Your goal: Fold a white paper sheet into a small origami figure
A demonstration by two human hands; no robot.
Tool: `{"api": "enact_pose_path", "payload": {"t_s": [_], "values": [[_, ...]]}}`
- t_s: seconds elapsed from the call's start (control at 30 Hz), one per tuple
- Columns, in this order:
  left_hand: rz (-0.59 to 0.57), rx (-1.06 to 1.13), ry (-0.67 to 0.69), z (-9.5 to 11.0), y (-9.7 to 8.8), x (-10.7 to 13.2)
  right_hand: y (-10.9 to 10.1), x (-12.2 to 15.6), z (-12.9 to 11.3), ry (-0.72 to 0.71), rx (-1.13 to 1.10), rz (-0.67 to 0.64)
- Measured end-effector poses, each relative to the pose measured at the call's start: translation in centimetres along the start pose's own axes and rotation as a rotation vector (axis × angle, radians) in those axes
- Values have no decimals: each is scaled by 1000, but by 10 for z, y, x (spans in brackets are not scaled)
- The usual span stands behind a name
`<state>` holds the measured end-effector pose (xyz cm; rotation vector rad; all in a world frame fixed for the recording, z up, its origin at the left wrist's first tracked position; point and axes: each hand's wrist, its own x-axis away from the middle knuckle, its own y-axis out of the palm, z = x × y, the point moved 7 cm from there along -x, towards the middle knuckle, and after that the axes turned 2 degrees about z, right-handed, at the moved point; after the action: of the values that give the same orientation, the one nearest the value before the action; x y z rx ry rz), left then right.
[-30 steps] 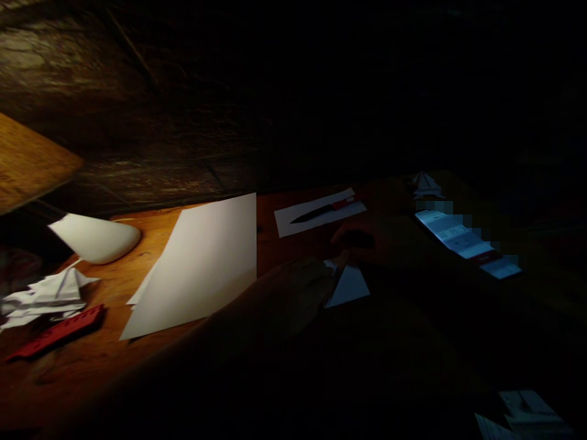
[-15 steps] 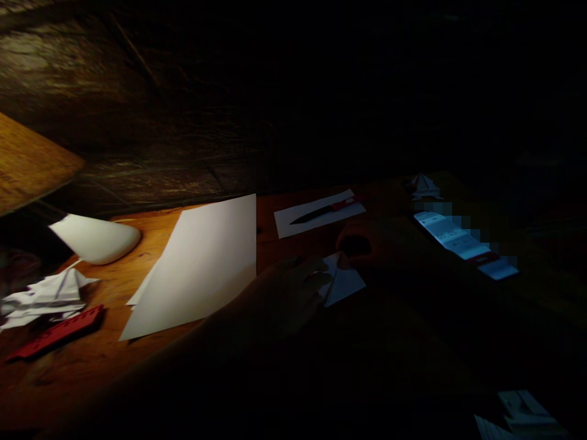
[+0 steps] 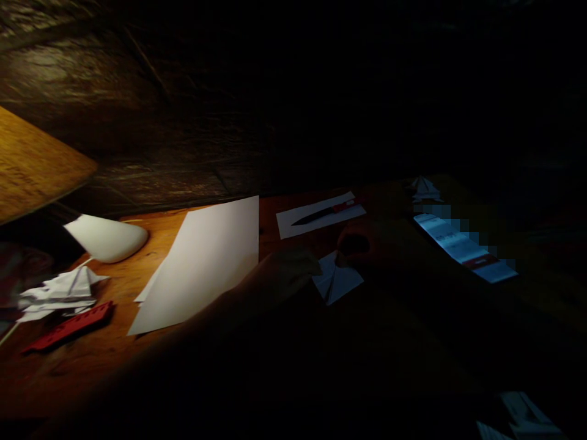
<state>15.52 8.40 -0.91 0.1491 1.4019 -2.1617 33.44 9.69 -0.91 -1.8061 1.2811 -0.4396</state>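
A small folded sheet of paper [image 3: 340, 284], with a crease line down its middle, lies on the dark part of the wooden table. At its upper left edge my left hand [image 3: 291, 267] pinches the paper, fingers closed. My right hand [image 3: 360, 241] is curled, thumb and fingertips together at the paper's top corner. Deep shadow hides most of both hands and forearms. Just behind them, a knife [image 3: 316, 215] with a black blade and red handle rests on a strip of white paper [image 3: 287, 227].
White sheets [image 3: 202, 263] lie left of my hands. Farther left are a white lamp base [image 3: 110, 238], crumpled folded paper [image 3: 68, 290] and a red ruler-like strip [image 3: 73, 327]. A lit phone [image 3: 452, 241] and folded paper [image 3: 424, 188] lie right. A stone wall [image 3: 92, 134] stands behind.
My left hand has drawn back leftward from over the folded paper to its left edge, its fingers now closed. My right hand stays at the top corner. The phone's screen content has shifted.
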Motion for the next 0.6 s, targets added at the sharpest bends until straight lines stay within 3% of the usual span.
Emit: {"api": "enact_pose_path", "payload": {"t_s": [0.13,0.27,0.47,0.6], "values": [[9,-52,-29,2,1,-3,-4,2,-4,1,50,54],[40,-76,-12,2,-1,-4,8,1,-8,-108,5,-7],[-46,-21,56,-10,-8,-2,16,1,-1,-107,-106,-29],[-77,-27,76,-8,-19,-2,18,1,0,-131,-119,-27]]}}
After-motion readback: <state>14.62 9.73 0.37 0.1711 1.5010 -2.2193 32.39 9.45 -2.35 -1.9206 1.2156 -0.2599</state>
